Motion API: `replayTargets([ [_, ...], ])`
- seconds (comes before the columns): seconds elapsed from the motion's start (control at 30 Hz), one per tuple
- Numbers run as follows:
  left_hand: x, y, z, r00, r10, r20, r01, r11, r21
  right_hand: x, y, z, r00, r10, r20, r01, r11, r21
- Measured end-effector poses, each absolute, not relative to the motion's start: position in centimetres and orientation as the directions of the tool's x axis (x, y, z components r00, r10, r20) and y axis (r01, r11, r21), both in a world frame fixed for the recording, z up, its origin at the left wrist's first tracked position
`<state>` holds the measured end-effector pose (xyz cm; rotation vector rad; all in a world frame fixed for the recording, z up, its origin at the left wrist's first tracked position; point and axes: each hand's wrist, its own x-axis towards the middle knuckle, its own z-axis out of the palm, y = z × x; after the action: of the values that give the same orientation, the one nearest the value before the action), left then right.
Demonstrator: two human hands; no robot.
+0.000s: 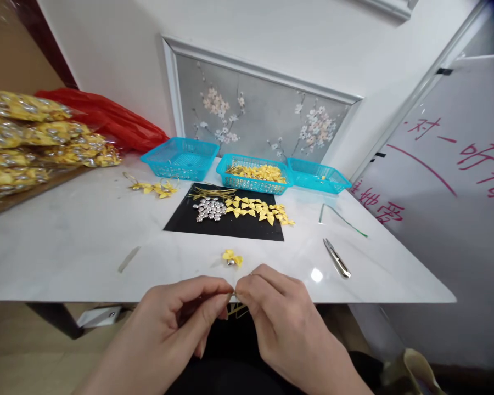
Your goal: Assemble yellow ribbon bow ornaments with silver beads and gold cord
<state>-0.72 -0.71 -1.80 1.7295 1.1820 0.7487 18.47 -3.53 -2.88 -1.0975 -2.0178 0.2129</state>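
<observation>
At the table's front edge my left hand [179,318] and my right hand [282,312] meet, fingertips almost touching. Each is closed in a pinch on a thin gold cord [239,311], mostly hidden by the fingers; loops of it hang below the edge. Just beyond the fingertips, a yellow ribbon bow [233,255] with a silver bead [230,262] lies on the table. Farther back a black mat [226,230] carries a cluster of silver beads [209,209], rows of yellow bows [255,208] and a bundle of gold cords [212,192].
Blue baskets [181,159] line the wall; the middle basket [253,186] holds yellow bows. Thread snips [336,258] and a green strip [346,219] lie at right. Strung yellow bows [156,189] and bagged yellow pieces [33,137] are at left, by a red bag [111,118].
</observation>
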Motion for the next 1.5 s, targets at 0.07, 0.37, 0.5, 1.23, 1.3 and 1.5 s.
replayTargets([
  [0.07, -0.7, -0.6, -1.4, 0.373, 0.927, -0.031, 0.425, -0.141, 0.894, 18.5, -3.4, -3.1, -0.301, 0.775, 0.556, 0.65, 0.593, -0.475],
  [0.37, -0.3, -0.3, -0.8, 0.369, 0.928, -0.047, 0.436, -0.128, 0.891, 18.6, -3.2, -2.9, -0.282, 0.828, 0.485, 0.587, 0.548, -0.596],
  [0.5, -0.5, 0.0, -1.0, 0.376, 0.925, -0.053, 0.404, -0.113, 0.908, 19.0, -3.2, -2.5, -0.243, 0.862, 0.445, 0.359, 0.506, -0.784],
  [1.23, -0.4, -0.3, -0.8, 0.357, 0.932, -0.067, 0.428, -0.099, 0.898, 18.6, -3.8, -2.1, -0.2, 0.898, 0.392, 0.465, 0.439, -0.769],
  [1.3, -0.5, -0.3, -1.0, 0.35, 0.936, -0.045, 0.419, -0.113, 0.901, 18.6, -3.8, -2.1, -0.204, 0.892, 0.403, 0.464, 0.45, -0.763],
  [1.5, -0.7, -0.2, -1.4, 0.354, 0.934, -0.053, 0.436, -0.115, 0.893, 18.7, -3.7, -2.4, -0.218, 0.876, 0.43, 0.484, 0.48, -0.732],
])
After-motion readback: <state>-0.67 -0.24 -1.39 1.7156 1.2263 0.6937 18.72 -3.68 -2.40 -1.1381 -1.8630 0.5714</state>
